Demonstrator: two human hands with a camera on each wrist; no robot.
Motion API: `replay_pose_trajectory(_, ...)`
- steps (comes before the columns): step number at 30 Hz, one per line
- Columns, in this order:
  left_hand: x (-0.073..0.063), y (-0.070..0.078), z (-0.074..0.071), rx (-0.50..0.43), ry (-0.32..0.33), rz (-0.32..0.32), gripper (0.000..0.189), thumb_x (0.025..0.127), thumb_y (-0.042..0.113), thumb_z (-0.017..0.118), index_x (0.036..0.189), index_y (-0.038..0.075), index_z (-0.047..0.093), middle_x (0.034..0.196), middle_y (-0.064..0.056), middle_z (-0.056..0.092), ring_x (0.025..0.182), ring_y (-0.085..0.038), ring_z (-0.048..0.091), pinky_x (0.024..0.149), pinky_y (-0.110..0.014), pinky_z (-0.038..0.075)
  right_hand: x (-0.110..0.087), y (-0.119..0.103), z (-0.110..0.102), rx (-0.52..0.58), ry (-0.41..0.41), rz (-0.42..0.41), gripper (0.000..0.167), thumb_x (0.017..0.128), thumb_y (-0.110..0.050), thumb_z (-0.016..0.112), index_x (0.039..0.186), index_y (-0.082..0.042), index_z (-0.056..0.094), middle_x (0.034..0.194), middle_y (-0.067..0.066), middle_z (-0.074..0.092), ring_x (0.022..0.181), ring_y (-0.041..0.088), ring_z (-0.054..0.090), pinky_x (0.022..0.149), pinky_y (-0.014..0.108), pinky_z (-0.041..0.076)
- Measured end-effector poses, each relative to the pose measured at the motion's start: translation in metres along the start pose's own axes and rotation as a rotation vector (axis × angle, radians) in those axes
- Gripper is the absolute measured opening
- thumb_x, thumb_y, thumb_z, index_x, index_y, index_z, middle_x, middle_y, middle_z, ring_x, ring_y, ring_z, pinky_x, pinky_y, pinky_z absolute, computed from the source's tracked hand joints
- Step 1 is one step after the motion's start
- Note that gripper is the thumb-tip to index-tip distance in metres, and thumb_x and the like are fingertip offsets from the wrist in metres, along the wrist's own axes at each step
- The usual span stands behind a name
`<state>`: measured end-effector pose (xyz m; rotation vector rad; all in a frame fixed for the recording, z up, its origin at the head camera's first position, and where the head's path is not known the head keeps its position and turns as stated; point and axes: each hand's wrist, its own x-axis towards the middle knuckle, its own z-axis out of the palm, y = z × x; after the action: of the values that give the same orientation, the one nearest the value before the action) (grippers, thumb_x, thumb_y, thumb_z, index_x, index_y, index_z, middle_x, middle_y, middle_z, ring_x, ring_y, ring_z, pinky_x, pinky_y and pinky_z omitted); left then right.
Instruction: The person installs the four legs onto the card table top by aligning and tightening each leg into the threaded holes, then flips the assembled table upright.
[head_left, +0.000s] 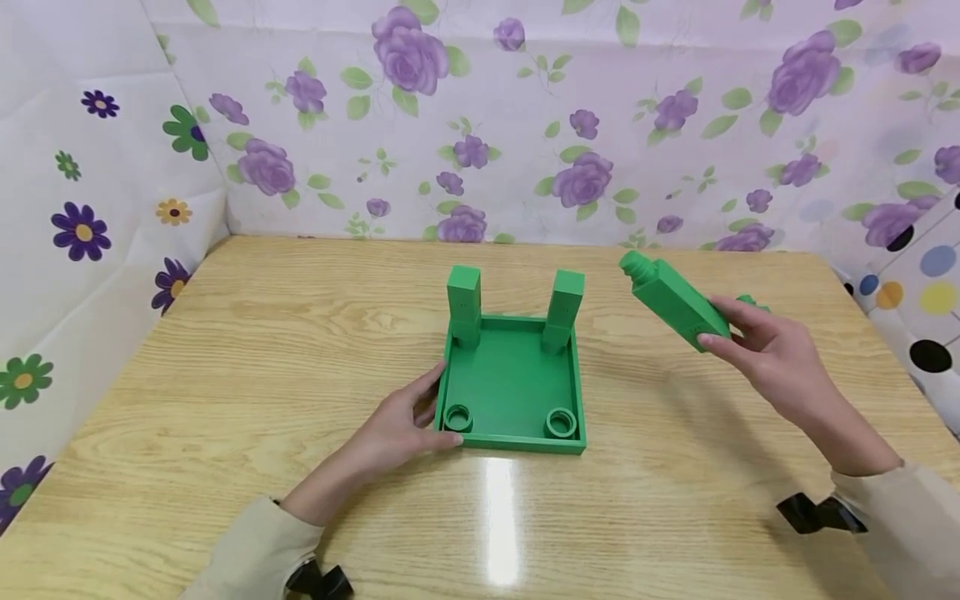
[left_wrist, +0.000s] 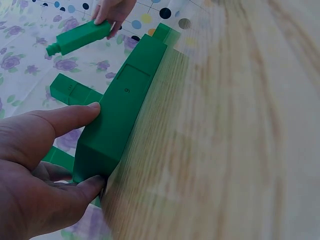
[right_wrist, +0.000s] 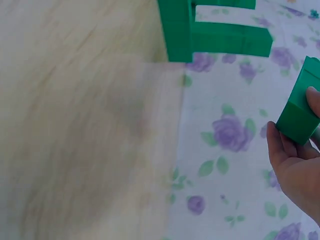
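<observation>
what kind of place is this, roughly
It looks like an indoor tabletop workspace, perhaps a makeshift booth: a wood-grain table, a rose-print sheet hanging behind it, and a green tray with two upright posts being handled there.

Only two marks come near to being legible, both in the left wrist view. A single small character point(left_wrist: 127, 90) stands on the outer wall of the green tray point(left_wrist: 113, 111), beside a recessed panel; it looks like a 6 or a 9, depending on which way up it is read. Another point(left_wrist: 70, 86) stands on a green post point(left_wrist: 82, 93) and resembles a 3 or an m. In the head view, faint marks on the separate green piece point(head_left: 675, 301) are too small to read.
</observation>
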<state>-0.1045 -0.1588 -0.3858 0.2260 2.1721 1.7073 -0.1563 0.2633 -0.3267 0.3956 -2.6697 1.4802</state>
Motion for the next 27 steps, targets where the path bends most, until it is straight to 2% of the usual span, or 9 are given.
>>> replay_pose_trajectory(5,0.0,0.001,0.001,0.005,-0.001,-0.003,0.099,0.08,0.004,0.079,0.155,0.008,0.015,0.156,-0.017,0.023,0.138,-0.03,0.031,0.104,-0.034,0.04,0.001,-0.021,0.006,0.053,0.018,-0.046,0.049,0.091,-0.006,0.067,0.139,-0.006,0.053,0.121,-0.01,0.057,0.096,-0.003,0.063,0.074,0.014,0.054)
replay_pose_trajectory(7,0.0,0.001,0.001,0.01,0.002,0.0,0.099,0.079,0.005,0.079,0.155,0.008,0.015,0.156,-0.016,0.023,0.138,-0.03,0.031,0.104,-0.035,0.039,0.002,-0.029,0.009,0.076,0.023,-0.071,0.046,0.091,-0.004,0.067,0.135,-0.007,0.057,0.116,-0.011,0.06,0.095,0.0,0.064,0.074,0.015,0.054)
replay_pose_trajectory(13,0.001,-0.001,0.002,0.003,0.009,-0.01,0.1,0.079,0.003,0.079,0.155,0.008,0.015,0.157,-0.014,0.021,0.139,-0.028,0.029,0.105,-0.034,0.038,0.005,-0.045,0.02,0.186,-0.012,-0.142,0.04,0.088,0.004,0.067,0.127,-0.006,0.063,0.112,-0.004,0.064,0.091,0.007,0.066,0.073,0.018,0.055)
replay_pose_trajectory(21,-0.001,-0.004,0.003,-0.017,0.012,-0.012,0.1,0.078,0.002,0.079,0.155,0.007,0.014,0.156,-0.015,0.021,0.139,-0.029,0.029,0.103,-0.032,0.04,0.011,-0.057,0.034,0.149,-0.047,-0.152,0.037,0.087,-0.002,0.071,0.123,-0.007,0.064,0.105,-0.004,0.066,0.086,0.01,0.066,0.069,0.02,0.054)
replay_pose_trajectory(27,0.0,-0.002,0.001,0.001,0.004,0.007,0.099,0.08,0.004,0.079,0.155,0.007,0.015,0.156,-0.015,0.022,0.139,-0.03,0.03,0.105,-0.035,0.039,0.018,-0.067,0.043,0.356,-0.071,-0.153,0.037,0.084,0.005,0.071,0.118,-0.009,0.067,0.095,-0.002,0.067,0.075,0.011,0.063,0.066,0.021,0.053)
